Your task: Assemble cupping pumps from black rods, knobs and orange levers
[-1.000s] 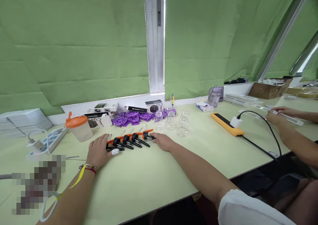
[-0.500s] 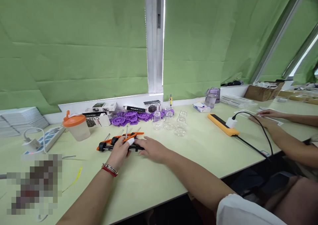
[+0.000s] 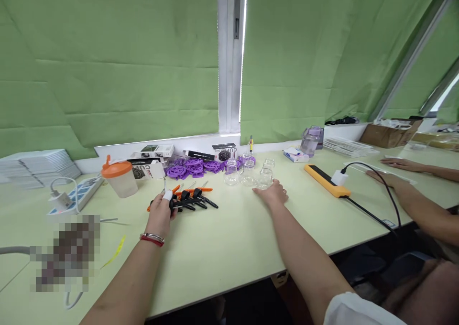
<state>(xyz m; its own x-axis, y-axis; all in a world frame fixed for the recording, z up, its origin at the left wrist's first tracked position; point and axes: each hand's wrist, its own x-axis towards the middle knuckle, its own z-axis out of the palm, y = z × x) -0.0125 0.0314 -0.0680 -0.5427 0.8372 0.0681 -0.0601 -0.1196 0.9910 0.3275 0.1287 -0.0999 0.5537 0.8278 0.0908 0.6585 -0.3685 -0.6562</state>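
Note:
My left hand (image 3: 160,211) is closed on one black dropper cap with a glass pipette (image 3: 165,191) that points up. It sits at the left end of a row of black dropper caps (image 3: 195,199) lying on an orange strip. My right hand (image 3: 273,193) lies on the table with its fingers around a small clear glass bottle (image 3: 265,178). Other clear bottles (image 3: 239,173) stand just behind and to the left.
Purple plastic parts (image 3: 195,167) and small boxes (image 3: 150,158) line the sill. An orange-lidded cup (image 3: 119,176) stands at left by a power strip (image 3: 81,193). A yellow power strip (image 3: 325,180) with a black cable lies at right, near another person's hands (image 3: 396,171).
My right hand has left the droppers and moved right to the glass bottles. My left hand has shifted left along the row and lifted one dropper upright.

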